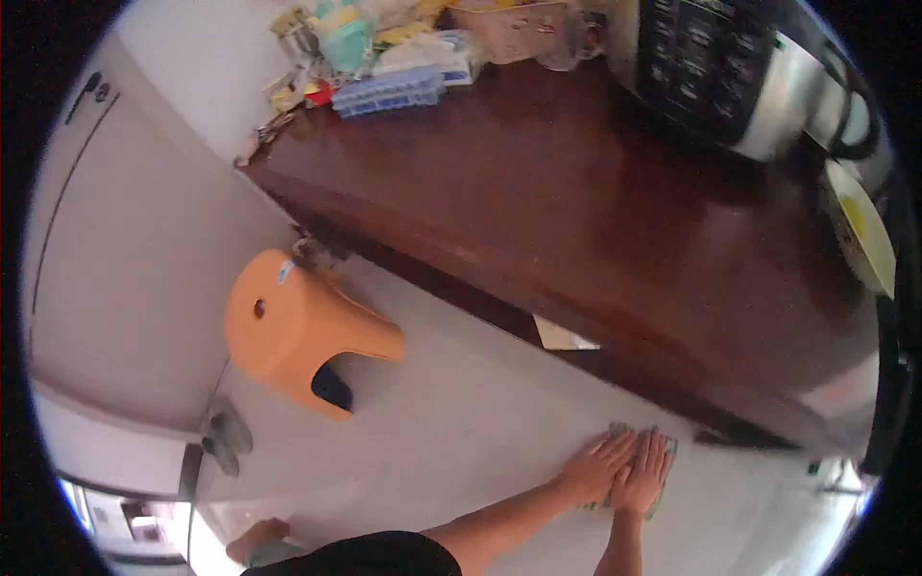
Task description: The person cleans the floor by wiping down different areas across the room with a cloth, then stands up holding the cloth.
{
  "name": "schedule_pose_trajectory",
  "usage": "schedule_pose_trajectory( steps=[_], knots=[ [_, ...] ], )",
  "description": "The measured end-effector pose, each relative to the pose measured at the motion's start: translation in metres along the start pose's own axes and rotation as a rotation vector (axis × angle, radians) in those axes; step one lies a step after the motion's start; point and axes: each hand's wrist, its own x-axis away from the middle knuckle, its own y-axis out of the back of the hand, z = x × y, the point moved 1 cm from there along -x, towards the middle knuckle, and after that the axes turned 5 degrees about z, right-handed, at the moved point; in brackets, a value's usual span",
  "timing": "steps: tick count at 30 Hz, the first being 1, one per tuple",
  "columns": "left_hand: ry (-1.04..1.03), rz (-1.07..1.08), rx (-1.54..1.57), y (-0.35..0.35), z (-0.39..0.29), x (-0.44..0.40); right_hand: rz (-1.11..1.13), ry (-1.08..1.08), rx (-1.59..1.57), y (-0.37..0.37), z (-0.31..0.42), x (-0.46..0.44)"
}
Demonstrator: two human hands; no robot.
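Low in the head view, a patterned cloth (663, 490) lies flat on the pale floor, mostly covered by both hands. My left hand (597, 468) is open on its left part, fingers stretched out flat. Beside it and touching it, my right hand (643, 472) also lies open with its palm down on the cloth. Both arms reach in from the bottom of the view. Just beyond the fingertips runs the lower edge of a dark red-brown wooden table (538, 211).
An orange plastic stool (288, 326) stands left of the table, with grey slippers (227, 440) near the door (125, 240). On the table are a blue tray (389, 92), a pink basket (509, 31), an electric cooker (706, 72) and a bowl (860, 228). A bare foot (257, 540) shows lower left.
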Motion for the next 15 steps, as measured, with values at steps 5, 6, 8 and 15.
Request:
schedule_pose_trajectory(
  steps=[5,6,8,15],
  knots=[
    [-0.023,0.022,-0.015,-0.031,-0.011,0.042,-0.06,-0.342,0.085,-0.02,0.034,0.073],
    [-0.066,0.034,-0.013,-0.034,-0.021,0.079,-0.036,-0.368,0.043,-0.019,0.059,0.107],
    [-0.165,0.108,-0.212,-0.03,-0.024,0.165,-0.026,-0.452,-0.013,-0.026,0.127,0.181],
    [-0.344,0.384,-0.083,-0.052,-0.024,0.352,0.006,-0.667,-0.084,-0.06,0.249,0.357]
  ],
)
